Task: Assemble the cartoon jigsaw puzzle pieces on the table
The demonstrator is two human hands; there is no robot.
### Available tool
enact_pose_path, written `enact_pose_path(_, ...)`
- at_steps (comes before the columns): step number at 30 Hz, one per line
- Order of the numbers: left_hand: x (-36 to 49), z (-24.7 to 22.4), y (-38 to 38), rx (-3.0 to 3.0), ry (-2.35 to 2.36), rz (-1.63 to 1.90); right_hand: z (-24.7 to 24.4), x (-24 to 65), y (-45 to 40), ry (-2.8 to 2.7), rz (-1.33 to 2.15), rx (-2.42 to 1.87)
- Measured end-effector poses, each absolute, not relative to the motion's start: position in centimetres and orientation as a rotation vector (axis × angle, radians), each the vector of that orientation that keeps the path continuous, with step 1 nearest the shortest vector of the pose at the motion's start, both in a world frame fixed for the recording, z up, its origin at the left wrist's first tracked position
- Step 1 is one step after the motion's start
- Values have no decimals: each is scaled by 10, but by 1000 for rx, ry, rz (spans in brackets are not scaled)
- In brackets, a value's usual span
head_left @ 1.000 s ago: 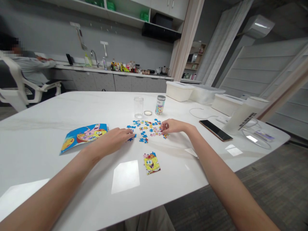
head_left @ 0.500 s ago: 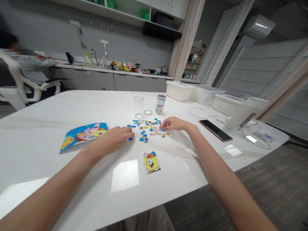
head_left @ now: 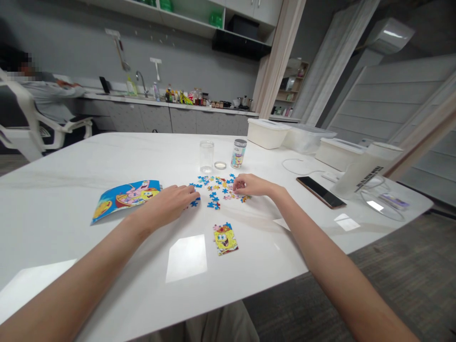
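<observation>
Loose jigsaw puzzle pieces (head_left: 214, 195), mostly blue with some yellow and pink, lie scattered on the white table. At their left side is my left hand (head_left: 178, 200), fingers together and bent down over blue pieces; what its fingertips hold, if anything, is hidden. My right hand (head_left: 252, 184) reaches in from the right with curled fingers low among the pieces. Anything between those fingertips is too small to make out. Nearer to me lies a joined puzzle section (head_left: 225, 239) with a yellow cartoon face. A folded picture sheet (head_left: 126, 198) rests left of my left hand.
Behind the pieces stand a clear jar (head_left: 206, 156), a metal ring lid (head_left: 220, 165) and a labelled can (head_left: 238, 154). To the right are a phone (head_left: 320, 192), a white tumbler (head_left: 358, 172), cables and storage boxes (head_left: 268, 133). A person sits far left.
My right hand has shifted slightly left, farther over the pieces. My left hand stays at nearly the same place. The whole view has moved a little.
</observation>
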State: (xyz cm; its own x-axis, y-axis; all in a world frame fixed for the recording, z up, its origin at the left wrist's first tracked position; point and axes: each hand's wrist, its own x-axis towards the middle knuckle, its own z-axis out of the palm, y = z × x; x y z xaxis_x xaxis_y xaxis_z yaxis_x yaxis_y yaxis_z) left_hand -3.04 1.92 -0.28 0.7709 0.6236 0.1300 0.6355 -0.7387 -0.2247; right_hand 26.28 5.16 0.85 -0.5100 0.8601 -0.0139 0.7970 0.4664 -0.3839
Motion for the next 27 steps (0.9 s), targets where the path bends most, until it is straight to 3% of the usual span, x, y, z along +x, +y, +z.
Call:
enact_pose_path(18,-29,0,17,-2746,-977,-81,4,262,53,-2485,580,-1330)
enact_pose_path(22,-28,2,17,-2709,-975,-19,10,264,58,-2119,604,-1247)
enact_pose_path(27,-28,3,16,-2700,-970,6,24,263,59,-1480,952,-1086)
